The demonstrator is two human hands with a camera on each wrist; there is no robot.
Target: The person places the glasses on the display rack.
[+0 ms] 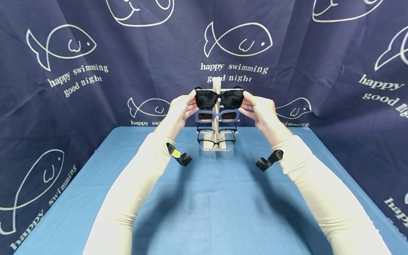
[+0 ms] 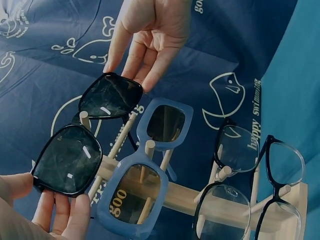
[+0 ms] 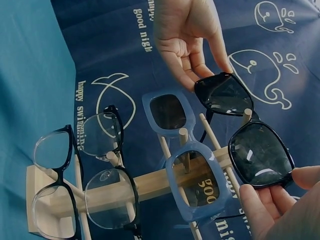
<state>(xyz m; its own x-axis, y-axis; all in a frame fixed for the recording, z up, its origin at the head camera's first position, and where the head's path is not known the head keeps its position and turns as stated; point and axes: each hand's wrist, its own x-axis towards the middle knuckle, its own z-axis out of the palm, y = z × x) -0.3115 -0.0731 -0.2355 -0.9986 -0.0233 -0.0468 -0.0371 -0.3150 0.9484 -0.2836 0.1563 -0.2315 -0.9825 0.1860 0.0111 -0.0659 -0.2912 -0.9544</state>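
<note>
Black sunglasses (image 1: 232, 99) sit at the top of a wooden display stand (image 1: 216, 83), their bridge at the uppermost peg. My left hand (image 1: 181, 110) pinches one outer edge of the frame between thumb and fingers. At the opposite edge, my right hand (image 1: 262, 110) grips in the same manner. Both wrist views show fingertips on the two ends of the sunglasses (image 2: 67, 159). Just beneath are blue-framed sunglasses (image 3: 196, 181) on the stand, touched by neither hand. Whether the black temples rest on the crossbar is hard to tell.
Lower on the stand hang two pairs of clear eyeglasses with dark upper rims, the higher pair (image 2: 235, 150) and the bottom pair (image 3: 52, 150). A blue cloth (image 1: 216, 198) covers the table. Dark blue fabric (image 1: 178, 53) with fish drawings hangs behind and at both sides.
</note>
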